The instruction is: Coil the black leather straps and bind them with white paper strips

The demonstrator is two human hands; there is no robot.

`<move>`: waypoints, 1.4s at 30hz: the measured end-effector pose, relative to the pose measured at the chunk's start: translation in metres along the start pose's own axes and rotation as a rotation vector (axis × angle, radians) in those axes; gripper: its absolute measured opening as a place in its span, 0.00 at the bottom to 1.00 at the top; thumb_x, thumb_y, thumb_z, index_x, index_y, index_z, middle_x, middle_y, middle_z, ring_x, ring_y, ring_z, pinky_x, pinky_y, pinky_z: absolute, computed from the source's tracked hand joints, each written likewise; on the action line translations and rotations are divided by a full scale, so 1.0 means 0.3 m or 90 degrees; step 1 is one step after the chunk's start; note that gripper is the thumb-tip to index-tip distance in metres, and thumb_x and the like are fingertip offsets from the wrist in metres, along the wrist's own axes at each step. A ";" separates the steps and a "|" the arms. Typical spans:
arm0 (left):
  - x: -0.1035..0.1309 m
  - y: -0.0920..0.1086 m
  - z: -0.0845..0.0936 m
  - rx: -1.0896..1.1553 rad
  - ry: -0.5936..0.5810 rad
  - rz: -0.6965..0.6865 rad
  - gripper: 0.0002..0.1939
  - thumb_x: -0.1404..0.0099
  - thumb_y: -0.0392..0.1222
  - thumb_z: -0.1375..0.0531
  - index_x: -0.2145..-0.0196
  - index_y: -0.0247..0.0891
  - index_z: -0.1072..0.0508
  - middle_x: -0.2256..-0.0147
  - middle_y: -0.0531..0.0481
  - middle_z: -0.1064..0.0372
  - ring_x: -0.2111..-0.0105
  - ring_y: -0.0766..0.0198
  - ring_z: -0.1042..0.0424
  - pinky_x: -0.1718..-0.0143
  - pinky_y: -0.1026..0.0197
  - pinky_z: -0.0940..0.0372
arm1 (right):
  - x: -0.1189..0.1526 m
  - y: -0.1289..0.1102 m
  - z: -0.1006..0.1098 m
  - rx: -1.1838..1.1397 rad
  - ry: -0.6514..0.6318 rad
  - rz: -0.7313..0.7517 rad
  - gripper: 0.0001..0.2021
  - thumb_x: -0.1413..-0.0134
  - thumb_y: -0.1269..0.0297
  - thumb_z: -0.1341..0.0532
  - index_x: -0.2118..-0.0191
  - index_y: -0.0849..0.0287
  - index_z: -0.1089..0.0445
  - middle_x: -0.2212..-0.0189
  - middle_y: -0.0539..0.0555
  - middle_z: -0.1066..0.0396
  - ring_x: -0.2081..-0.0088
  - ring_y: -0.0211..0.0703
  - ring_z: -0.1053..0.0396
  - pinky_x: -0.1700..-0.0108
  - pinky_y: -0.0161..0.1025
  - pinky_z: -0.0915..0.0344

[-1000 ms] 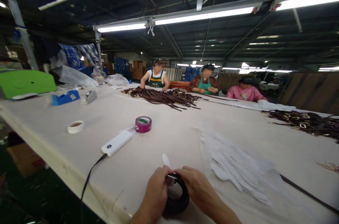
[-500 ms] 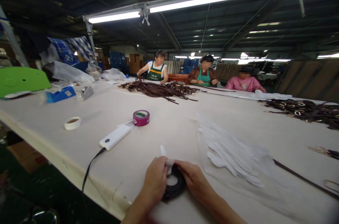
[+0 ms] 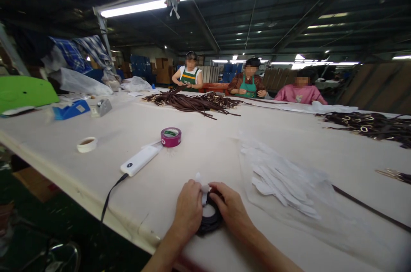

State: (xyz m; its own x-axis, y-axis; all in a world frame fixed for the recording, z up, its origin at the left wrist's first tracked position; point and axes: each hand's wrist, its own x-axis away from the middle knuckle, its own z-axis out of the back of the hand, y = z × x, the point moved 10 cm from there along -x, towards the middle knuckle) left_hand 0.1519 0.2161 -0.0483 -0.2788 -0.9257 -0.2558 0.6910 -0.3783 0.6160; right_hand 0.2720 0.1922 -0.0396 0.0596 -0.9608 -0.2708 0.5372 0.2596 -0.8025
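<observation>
At lower centre, both hands, left hand [image 3: 189, 210] and right hand [image 3: 230, 210], stayed closed round the coiled belt [image 3: 210, 220], white tag [image 3: 202, 186] now pinched tighter.

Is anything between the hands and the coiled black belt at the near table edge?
Nothing visible. The left hand and right hand both already grip the coiled black belt, pinching a white strip at its top.

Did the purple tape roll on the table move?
No. The purple tape roll sits just beyond the tip of the white power bank, same as earlier; only the camera view shifted.
</observation>
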 end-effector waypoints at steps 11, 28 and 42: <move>-0.013 -0.004 0.039 0.031 0.004 0.038 0.12 0.33 0.36 0.55 0.75 0.41 0.40 0.70 0.49 0.35 0.66 0.60 0.34 0.62 0.60 0.40 | 0.139 -0.055 -0.068 0.166 0.032 0.023 0.47 0.67 0.66 0.32 0.37 0.68 0.51 0.47 0.71 0.33 0.46 0.66 0.36 0.43 0.64 0.39; -0.011 0.038 0.048 -0.107 -0.089 -0.019 0.14 0.35 0.34 0.53 0.70 0.39 0.28 0.67 0.44 0.27 0.63 0.56 0.32 0.60 0.57 0.44 | 0.068 -0.072 -0.091 0.038 -0.076 0.124 0.53 0.63 0.73 0.39 0.33 0.56 0.70 0.43 0.64 0.38 0.48 0.56 0.33 0.46 0.53 0.34; -0.063 0.008 0.086 -0.032 -0.111 0.022 0.08 0.45 0.32 0.47 0.79 0.40 0.36 0.79 0.55 0.34 0.75 0.66 0.35 0.72 0.65 0.49 | 0.046 -0.071 -0.080 0.016 -0.206 0.177 0.58 0.63 0.73 0.39 0.32 0.58 0.79 0.37 0.67 0.44 0.43 0.56 0.36 0.43 0.52 0.37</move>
State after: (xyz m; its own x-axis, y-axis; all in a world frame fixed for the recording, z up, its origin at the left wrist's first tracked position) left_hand 0.1416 0.2325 -0.0227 -0.3626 -0.9267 -0.0987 0.7336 -0.3492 0.5830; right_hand 0.2411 0.1757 -0.0391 0.4633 -0.8370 -0.2912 0.4840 0.5143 -0.7080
